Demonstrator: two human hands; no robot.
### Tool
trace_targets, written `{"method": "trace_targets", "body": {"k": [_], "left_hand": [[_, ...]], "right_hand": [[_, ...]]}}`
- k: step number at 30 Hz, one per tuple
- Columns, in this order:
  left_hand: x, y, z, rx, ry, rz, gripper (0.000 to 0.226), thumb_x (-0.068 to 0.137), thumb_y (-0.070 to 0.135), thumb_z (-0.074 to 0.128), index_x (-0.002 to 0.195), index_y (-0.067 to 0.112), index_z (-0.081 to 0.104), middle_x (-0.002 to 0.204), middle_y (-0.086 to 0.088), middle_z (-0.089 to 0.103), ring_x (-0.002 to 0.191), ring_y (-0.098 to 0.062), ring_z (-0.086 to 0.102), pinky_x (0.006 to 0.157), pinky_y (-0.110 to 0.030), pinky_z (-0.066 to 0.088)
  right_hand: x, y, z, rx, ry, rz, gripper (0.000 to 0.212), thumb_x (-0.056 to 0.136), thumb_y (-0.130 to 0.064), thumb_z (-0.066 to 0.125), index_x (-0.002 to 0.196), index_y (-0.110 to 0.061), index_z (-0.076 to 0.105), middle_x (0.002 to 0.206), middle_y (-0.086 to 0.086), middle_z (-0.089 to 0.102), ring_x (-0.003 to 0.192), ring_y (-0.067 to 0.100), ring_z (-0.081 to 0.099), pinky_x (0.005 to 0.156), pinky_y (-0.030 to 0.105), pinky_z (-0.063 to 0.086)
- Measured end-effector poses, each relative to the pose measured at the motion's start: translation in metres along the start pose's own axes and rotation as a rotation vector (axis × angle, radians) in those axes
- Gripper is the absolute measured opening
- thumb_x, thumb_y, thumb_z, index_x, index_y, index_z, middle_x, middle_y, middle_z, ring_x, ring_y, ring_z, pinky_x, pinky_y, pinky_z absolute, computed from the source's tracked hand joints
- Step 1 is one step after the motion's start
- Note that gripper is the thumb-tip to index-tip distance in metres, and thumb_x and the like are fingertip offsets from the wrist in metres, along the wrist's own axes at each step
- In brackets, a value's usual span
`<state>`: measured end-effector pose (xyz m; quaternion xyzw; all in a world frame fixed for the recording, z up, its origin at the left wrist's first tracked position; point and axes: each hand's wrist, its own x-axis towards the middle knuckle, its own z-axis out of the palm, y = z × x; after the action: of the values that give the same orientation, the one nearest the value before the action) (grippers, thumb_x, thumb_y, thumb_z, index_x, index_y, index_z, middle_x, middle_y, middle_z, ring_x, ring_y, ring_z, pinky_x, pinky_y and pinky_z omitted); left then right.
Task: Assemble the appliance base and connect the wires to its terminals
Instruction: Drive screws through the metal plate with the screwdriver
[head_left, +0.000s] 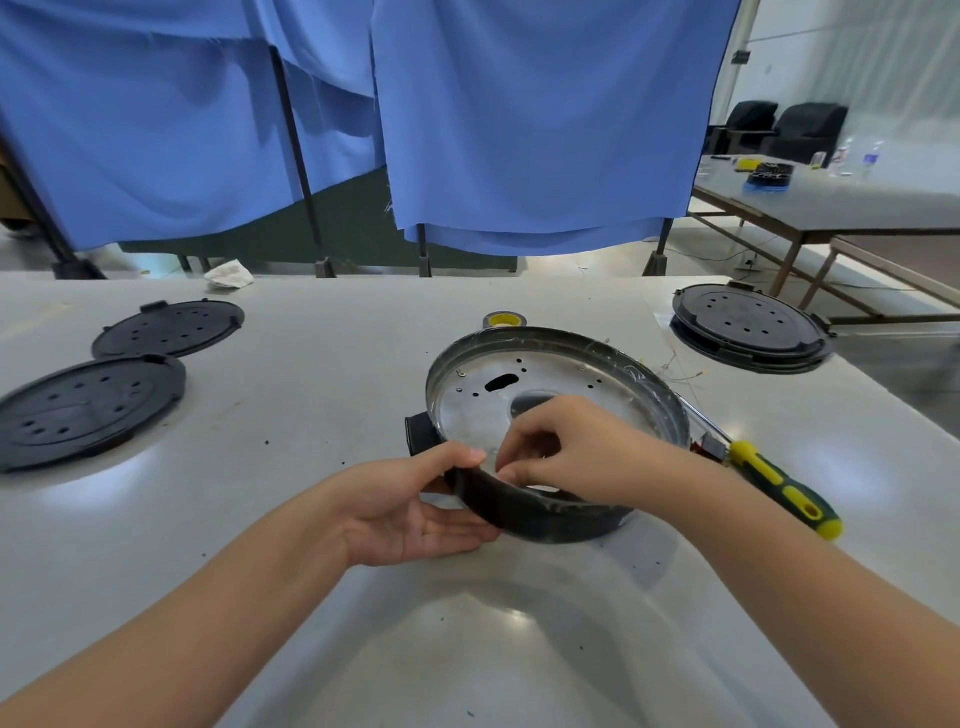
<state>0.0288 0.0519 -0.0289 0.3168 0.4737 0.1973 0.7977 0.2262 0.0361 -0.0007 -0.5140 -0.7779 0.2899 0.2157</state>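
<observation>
Because the round appliance base with its black plastic shell and shiny metal inner plate (550, 410) has to stay tilted for work at its near rim, the left hand (415, 512) props it from about 8 o'clock: the thumb lies over the black rim while the straighter fingers reach beneath the shell, lifting the near edge off the pale grey table (322, 571). So held, the base's open, dished face points up and away from the person, toward roughly 12 o'clock; being round it has no true long axis, though a black lug at its 9 o'clock edge marks one side. It sits a little right of the table's middle, close in front of the person.

The right hand (571, 447) comes in from 4 o'clock and curls over the near inner edge, finger and thumb tips drawn together as if pinching something small; what it holds, if anything, is too small to tell. My judgement is that a wire or fastener is being seated at the rim.

At 3 o'clock, just beside the base, lies a yellow-and-green-handled screwdriver (784, 488), its shaft toward the base, within easy reach of the right hand. Loose thin wires (680, 374) lie at 2 o'clock. A yellow-cored tape roll (505, 319) sits just beyond at 12 o'clock. Two black perforated plastic discs (119, 374) wait well apart at 9 to 10 o'clock, and a stack of similar ones (748, 332) at 2 o'clock.
</observation>
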Motion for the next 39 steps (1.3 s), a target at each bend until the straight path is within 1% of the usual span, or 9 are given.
{"method": "trace_targets", "body": {"k": [5,11,16,21,23,28,32,34,39], "left_hand": [[0.000,0.001,0.000,0.090,0.019,-0.054,0.055,0.064,0.031,0.078,0.107,0.004,0.057,0.104,-0.029,0.070,0.094,-0.035,0.072,0.089,-0.043,0.055],[0.001,-0.002,-0.002,0.124,0.019,-0.038,0.052,0.064,0.033,0.076,0.105,0.008,0.056,0.101,-0.023,0.069,0.088,-0.028,0.070,0.080,-0.035,0.056],[0.002,-0.003,-0.004,0.126,-0.026,-0.016,0.042,0.061,0.032,0.079,0.091,0.012,0.058,0.112,-0.024,0.069,0.052,-0.012,0.057,0.052,-0.021,0.045],[0.004,-0.004,-0.007,0.118,-0.032,-0.010,0.044,0.056,0.031,0.083,0.087,0.014,0.057,0.111,-0.023,0.070,0.039,-0.006,0.035,0.044,-0.017,0.038],[0.004,-0.004,-0.007,0.132,-0.034,-0.006,0.042,0.056,0.032,0.083,0.086,0.014,0.058,0.111,-0.022,0.071,0.039,-0.006,0.035,0.044,-0.017,0.036],[0.003,-0.005,-0.006,0.139,-0.031,0.013,0.041,0.058,0.033,0.082,0.087,0.015,0.058,0.113,-0.023,0.070,0.038,-0.005,0.033,0.043,-0.017,0.034],[0.003,-0.006,-0.004,0.147,-0.019,0.036,0.040,0.057,0.033,0.081,0.085,0.015,0.057,0.112,-0.022,0.070,0.036,-0.005,0.034,0.041,-0.017,0.032],[0.004,-0.006,-0.004,0.153,-0.005,0.038,0.040,0.057,0.033,0.080,0.084,0.015,0.056,0.110,-0.022,0.071,0.035,-0.005,0.033,0.040,-0.017,0.033],[0.004,-0.007,-0.004,0.174,0.003,0.032,0.043,0.056,0.036,0.081,0.084,0.016,0.055,0.110,-0.022,0.071,0.036,-0.005,0.032,0.040,-0.017,0.034]], "right_hand": [[-0.002,0.000,0.002,-0.050,-0.003,-0.004,0.009,0.081,-0.023,0.072,0.079,-0.031,0.074,0.078,-0.015,0.066,0.072,-0.004,0.061,0.062,0.010,0.047],[0.001,-0.007,0.003,-0.186,-0.059,-0.027,0.013,0.084,-0.021,0.065,0.085,-0.032,0.073,0.078,-0.018,0.064,0.079,-0.003,0.059,0.068,0.011,0.045],[0.003,-0.010,0.001,-0.186,-0.073,-0.015,0.016,0.085,-0.021,0.066,0.080,-0.035,0.071,0.073,-0.021,0.062,0.076,-0.009,0.057,0.059,0.004,0.039],[0.002,-0.011,0.003,-0.243,-0.070,-0.021,0.017,0.084,-0.027,0.063,0.069,-0.034,0.060,0.079,-0.010,0.065,0.080,0.005,0.060,0.072,0.024,0.052],[0.004,-0.012,0.003,-0.289,-0.069,-0.026,0.022,0.085,-0.029,0.060,0.063,-0.030,0.055,0.077,-0.007,0.062,0.078,0.010,0.059,0.069,0.028,0.050],[0.007,-0.011,0.002,-0.305,-0.086,0.025,0.025,0.085,-0.037,0.062,0.062,-0.031,0.054,0.071,-0.010,0.059,0.064,0.003,0.052,0.053,0.016,0.034],[0.006,-0.008,-0.003,-0.097,-0.113,0.036,0.007,0.082,-0.035,0.070,0.077,-0.036,0.066,0.080,-0.013,0.066,0.075,0.003,0.061,0.069,0.021,0.051],[0.005,-0.008,-0.005,-0.049,-0.123,0.026,0.014,0.080,-0.028,0.073,0.074,-0.039,0.068,0.083,-0.012,0.069,0.077,0.004,0.063,0.074,0.023,0.053],[0.006,-0.009,-0.001,-0.133,-0.090,0.003,0.030,0.079,-0.020,0.073,0.063,-0.043,0.063,0.076,-0.015,0.066,0.072,-0.003,0.059,0.060,0.008,0.044]]}}
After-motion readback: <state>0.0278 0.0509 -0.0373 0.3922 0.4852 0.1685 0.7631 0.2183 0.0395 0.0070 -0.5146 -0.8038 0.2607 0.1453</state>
